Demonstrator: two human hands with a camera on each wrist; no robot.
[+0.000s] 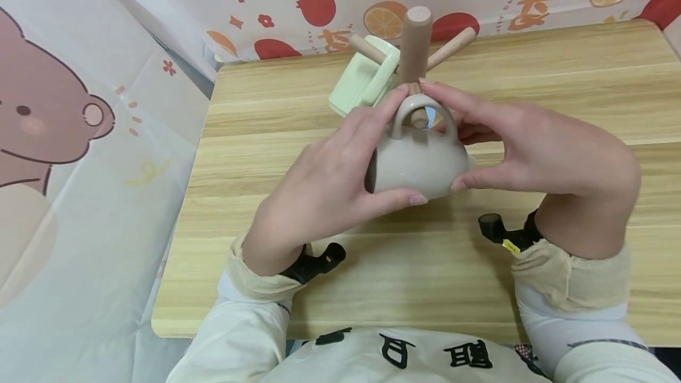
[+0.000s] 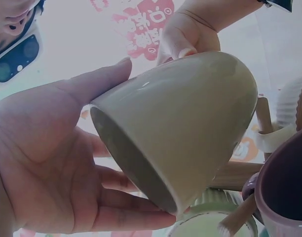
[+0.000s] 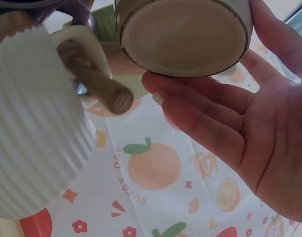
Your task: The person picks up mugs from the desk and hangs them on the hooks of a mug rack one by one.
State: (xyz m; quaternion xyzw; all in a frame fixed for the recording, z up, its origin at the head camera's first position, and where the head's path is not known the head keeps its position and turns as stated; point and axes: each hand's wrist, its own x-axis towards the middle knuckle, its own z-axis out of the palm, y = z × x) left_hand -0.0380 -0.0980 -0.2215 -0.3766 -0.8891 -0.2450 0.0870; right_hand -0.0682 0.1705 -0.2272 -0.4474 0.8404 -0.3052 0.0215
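A glossy grey-beige mug (image 1: 425, 164) lies on its side between both hands, its handle (image 1: 454, 127) uppermost. In the head view, the end of a wooden peg (image 1: 419, 118) of the mug rack (image 1: 416, 46) shows inside the handle loop. My left hand (image 1: 330, 170) holds the mug at its mouth, thumb on the near side and fingers across the far side. At the base end, my right hand (image 1: 548, 146) grips it with thumb and fingers spread. The left wrist view shows the mug's dark mouth; its pale base (image 3: 185, 39) fills the top of the right wrist view.
A light green mug (image 1: 353, 84) hangs at the rack's left. A white ribbed mug (image 3: 37, 123) hangs on another peg, and a purple mug (image 2: 262, 202) is near it. The wooden table (image 1: 223, 265) meets a fruit-print cloth (image 1: 319, 7) at its back edge.
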